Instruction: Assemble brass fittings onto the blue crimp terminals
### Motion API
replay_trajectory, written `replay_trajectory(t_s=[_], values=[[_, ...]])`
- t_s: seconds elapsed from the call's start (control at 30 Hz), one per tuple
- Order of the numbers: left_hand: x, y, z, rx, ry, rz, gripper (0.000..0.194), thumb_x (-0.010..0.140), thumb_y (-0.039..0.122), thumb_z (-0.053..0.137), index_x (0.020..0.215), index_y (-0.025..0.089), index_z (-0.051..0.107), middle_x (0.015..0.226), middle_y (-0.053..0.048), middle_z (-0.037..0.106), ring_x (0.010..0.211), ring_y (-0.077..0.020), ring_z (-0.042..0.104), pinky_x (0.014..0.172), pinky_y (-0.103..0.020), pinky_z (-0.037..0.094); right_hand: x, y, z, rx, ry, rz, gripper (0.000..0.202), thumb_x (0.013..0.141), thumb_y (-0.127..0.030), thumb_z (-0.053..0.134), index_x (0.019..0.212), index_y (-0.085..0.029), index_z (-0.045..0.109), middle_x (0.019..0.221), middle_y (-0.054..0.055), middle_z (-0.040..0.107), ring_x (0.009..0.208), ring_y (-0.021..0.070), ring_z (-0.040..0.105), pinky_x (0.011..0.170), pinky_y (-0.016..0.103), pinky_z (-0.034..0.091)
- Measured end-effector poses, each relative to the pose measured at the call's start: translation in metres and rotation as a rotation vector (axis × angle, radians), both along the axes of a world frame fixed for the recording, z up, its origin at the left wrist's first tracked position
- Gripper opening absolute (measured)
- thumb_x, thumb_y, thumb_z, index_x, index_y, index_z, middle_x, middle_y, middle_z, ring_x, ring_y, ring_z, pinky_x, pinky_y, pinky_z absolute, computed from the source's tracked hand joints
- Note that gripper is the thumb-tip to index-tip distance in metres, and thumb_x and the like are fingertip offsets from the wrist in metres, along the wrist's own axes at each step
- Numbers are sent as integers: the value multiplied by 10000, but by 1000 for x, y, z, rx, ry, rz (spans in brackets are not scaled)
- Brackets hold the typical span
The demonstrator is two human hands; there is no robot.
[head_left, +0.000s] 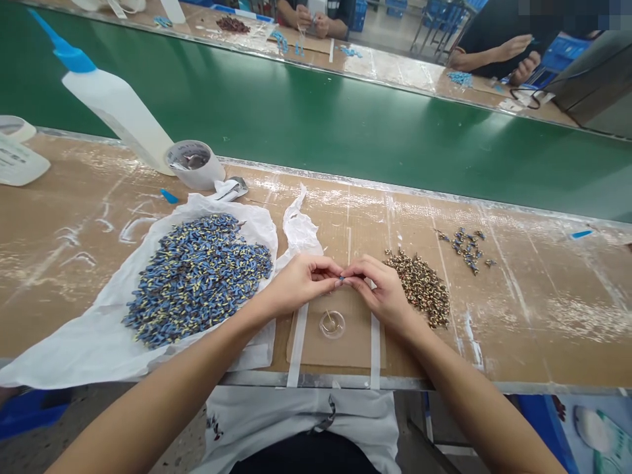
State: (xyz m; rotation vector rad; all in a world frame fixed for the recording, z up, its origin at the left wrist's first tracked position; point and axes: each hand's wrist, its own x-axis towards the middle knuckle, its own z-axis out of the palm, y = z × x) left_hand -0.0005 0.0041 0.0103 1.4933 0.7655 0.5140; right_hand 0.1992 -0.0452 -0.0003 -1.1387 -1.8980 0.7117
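My left hand (302, 282) and my right hand (379, 289) meet fingertip to fingertip above the cardboard. Both are closed in a pinch on a tiny blue piece (342, 278), most of it hidden by the fingers. Below them sits a small clear round dish (332, 324) with a thin stick in it. Left of my left hand, a large heap of small blue and yellow pieces (197, 280) lies on white cloth-like sheeting (99, 336). Close by my right hand is a pile of small brass-coloured parts (424, 289). Farther right lies a loose cluster of blue-and-brass pieces (465, 249).
A white squeeze bottle with blue nozzle (118, 112) stands at the back left beside a tape roll (195, 164). A crumpled white scrap (299, 227) lies behind my hands. Beyond the green belt (316, 112), two people work at another bench.
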Motion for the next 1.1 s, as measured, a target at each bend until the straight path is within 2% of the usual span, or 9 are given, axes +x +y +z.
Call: replay_trajectory(t_s=[0.13,0.33,0.43,0.5,0.6,0.7,0.83,1.1], values=[[-1,0,-1,111,41,-12,136,831,250,641,872,152,725,833,-44,731,779,-164,654,736,-267,505,-4,0,-4,12,6,7,114,957,-227,553,934,-250,663,895,48,667,814,183,639,740,334,516],[-5,3,-8,312,153,-18,127,840,213,611,775,146,698,686,-3,660,661,-126,583,631,-229,436,-7,1,-9,-4,2,-14,61,940,-263,587,911,-245,638,836,39,665,747,182,614,679,321,481],[-6,6,-12,272,143,-11,124,834,232,630,815,144,716,751,-23,696,719,-145,615,667,-239,457,-2,-2,-2,-98,39,-4,140,955,-282,559,833,-227,601,747,19,626,678,161,575,645,301,443],[-7,7,-13,213,122,8,138,827,253,644,842,139,721,781,-37,709,742,-156,632,686,-247,475,0,-5,4,-199,38,97,183,970,-299,531,821,-219,600,740,15,613,672,150,565,643,289,436],[-8,9,-13,132,80,19,152,821,276,656,833,134,711,767,-39,702,724,-153,633,674,-245,485,-2,-11,13,-336,-9,253,139,945,-333,582,916,-208,634,806,22,611,680,136,556,621,265,439],[-7,10,-11,93,54,13,152,814,275,666,822,127,696,749,-30,684,707,-141,619,658,-234,481,-8,-16,16,-410,-27,300,171,913,-356,639,972,-196,644,841,27,600,687,128,554,609,249,448],[-4,11,-10,70,23,39,152,802,268,683,812,116,689,750,-24,669,715,-132,607,676,-233,478,-12,-18,15,-427,-3,310,137,914,-323,642,946,-191,652,845,23,613,663,117,549,612,247,457],[-4,14,-16,70,-19,70,154,780,273,715,808,123,694,763,-19,668,725,-119,595,693,-231,466,-5,-14,17,-337,-37,301,101,924,-266,619,867,-191,656,829,29,631,747,144,544,664,271,447]])
